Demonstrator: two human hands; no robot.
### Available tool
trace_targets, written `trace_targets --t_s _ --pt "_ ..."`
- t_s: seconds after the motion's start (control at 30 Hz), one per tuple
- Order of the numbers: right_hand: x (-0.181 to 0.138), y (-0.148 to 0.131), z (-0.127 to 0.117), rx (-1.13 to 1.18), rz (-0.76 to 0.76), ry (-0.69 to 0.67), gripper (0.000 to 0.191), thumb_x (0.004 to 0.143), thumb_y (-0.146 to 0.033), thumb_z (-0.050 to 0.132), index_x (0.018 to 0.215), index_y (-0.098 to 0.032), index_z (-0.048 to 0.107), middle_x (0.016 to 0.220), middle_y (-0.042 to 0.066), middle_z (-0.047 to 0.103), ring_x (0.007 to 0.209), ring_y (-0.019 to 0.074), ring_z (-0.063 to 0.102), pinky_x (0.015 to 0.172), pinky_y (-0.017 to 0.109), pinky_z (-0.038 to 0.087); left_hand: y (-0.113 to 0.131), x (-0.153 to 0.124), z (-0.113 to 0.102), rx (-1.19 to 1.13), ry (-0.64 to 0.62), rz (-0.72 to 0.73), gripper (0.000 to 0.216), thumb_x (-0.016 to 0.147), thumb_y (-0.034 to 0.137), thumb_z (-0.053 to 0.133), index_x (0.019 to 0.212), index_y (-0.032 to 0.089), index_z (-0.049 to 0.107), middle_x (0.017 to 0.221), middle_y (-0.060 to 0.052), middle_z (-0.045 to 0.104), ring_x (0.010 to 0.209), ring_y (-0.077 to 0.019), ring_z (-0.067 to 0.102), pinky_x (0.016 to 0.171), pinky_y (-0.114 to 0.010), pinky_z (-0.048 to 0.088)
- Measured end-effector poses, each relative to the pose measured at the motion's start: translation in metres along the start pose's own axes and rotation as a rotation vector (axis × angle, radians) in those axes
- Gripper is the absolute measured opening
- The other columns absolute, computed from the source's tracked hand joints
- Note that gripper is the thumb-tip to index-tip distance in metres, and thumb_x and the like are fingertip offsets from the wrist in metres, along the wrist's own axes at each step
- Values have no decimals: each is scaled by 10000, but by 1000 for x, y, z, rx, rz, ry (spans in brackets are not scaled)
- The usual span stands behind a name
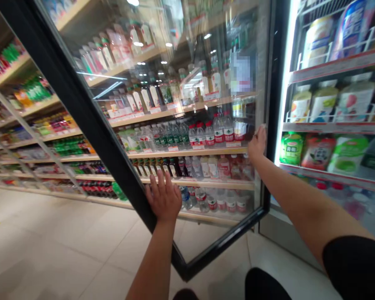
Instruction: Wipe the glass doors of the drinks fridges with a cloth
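A black-framed glass door (109, 168) of an upright drinks cooler stands swung out in front of me. My left hand (164, 198) lies against it at the lower left, fingers stretched and spread on the glass beside the frame. On the hinge side, my right hand (257, 143) is up against the glass edge next to the black frame, its fingers bunched together. A small pale patch shows at those fingertips, too blurred to name. Bottles show through the glass and overlap with reflections.
To the right, the lit cooler (334, 128) holds drink bottles and pouches (292, 148) on wire-fronted shelves. Behind the door and leftward run long wooden shelves (62, 136) of bottled drinks. Pale floor tiles (65, 241) lie below. The door's bottom corner (186, 273) juts out near my legs.
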State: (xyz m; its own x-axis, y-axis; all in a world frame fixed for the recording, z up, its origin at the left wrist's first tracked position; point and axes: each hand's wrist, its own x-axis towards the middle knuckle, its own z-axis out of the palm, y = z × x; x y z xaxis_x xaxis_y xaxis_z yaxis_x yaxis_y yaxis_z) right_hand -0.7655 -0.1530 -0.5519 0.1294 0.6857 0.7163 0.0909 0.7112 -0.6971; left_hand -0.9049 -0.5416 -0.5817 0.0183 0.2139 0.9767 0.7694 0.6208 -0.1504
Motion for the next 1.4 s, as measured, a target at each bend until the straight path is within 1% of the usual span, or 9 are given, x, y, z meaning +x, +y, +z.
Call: trace_targets --t_s 0.07,0.27,0.5,0.63,0.73,0.87,1.07,1.23,1.4 --pt "-18 -10 0 4 -86 -49 645 937 -166 279 1580 -123 266 1659 138 237 1553 235 144 1265 575 116 1 0 0 16 10 16 716 943 224 570 1587 168 263 1571 -184 389 1535 -312 197 1224 -529 177" --pt "-144 -3 -7 -36 -320 -217 616 1017 -203 266 1621 -237 153 1703 77 99 1575 247 22 1244 614 172 2 3 -3 73 36 49 728 929 217 585 1582 136 273 1555 -188 414 1539 -293 181 1236 -494 172" --pt "-95 -42 -2 -48 -479 -164 662 1008 -148 291 1629 -276 100 1703 54 116 1576 249 44 1250 597 188 4 3 -4 76 23 34 722 939 231 573 1585 143 264 1556 -187 407 1536 -305 184 1230 -513 192" --pt "-145 -53 -7 -24 -670 -270 703 989 -105 326 1628 -296 101 1695 71 160 1574 267 62 1225 600 258 4 2 -4 80 19 32 709 941 236 566 1582 144 277 1551 -182 414 1533 -304 195 1224 -508 207" --pt "-191 -51 -12 -43 -832 -410 700 953 -70 359 1610 -273 229 1628 102 349 1566 273 128 1192 583 333 4 2 -5 90 21 32 697 945 240 563 1578 143 289 1547 -174 422 1534 -292 194 1228 -497 198" --pt "-187 -79 -8 -67 -868 -445 594 952 -73 371 1517 -233 453 1552 109 475 1555 259 186 1194 544 329 4 3 -5 97 37 40 692 941 228 570 1571 130 301 1538 -175 435 1541 -274 169 1239 -477 177" --pt "-204 -101 1 -65 -863 -432 558 945 -90 404 1481 -206 507 1557 107 470 1554 258 188 1212 523 278 5 0 -7 55 -3 19 697 949 216 558 1582 143 275 1553 -173 412 1544 -266 151 1252 -484 148" --pt "-252 -65 -10 111 -1313 -671 466 995 -142 432 1432 -251 552 1464 1 584 1475 136 375 1244 375 248 4 -2 -7 28 -38 -9 651 971 233 520 1578 168 295 1562 -161 401 1532 -282 203 1246 -510 167" --pt "-244 -72 -13 121 -1335 -945 436 1043 -218 398 1453 -301 518 1496 -41 539 1479 111 366 1244 374 283 3 -4 -5 10 -41 -24 618 972 235 510 1562 170 337 1568 -161 390 1524 -292 230 1242 -531 188"
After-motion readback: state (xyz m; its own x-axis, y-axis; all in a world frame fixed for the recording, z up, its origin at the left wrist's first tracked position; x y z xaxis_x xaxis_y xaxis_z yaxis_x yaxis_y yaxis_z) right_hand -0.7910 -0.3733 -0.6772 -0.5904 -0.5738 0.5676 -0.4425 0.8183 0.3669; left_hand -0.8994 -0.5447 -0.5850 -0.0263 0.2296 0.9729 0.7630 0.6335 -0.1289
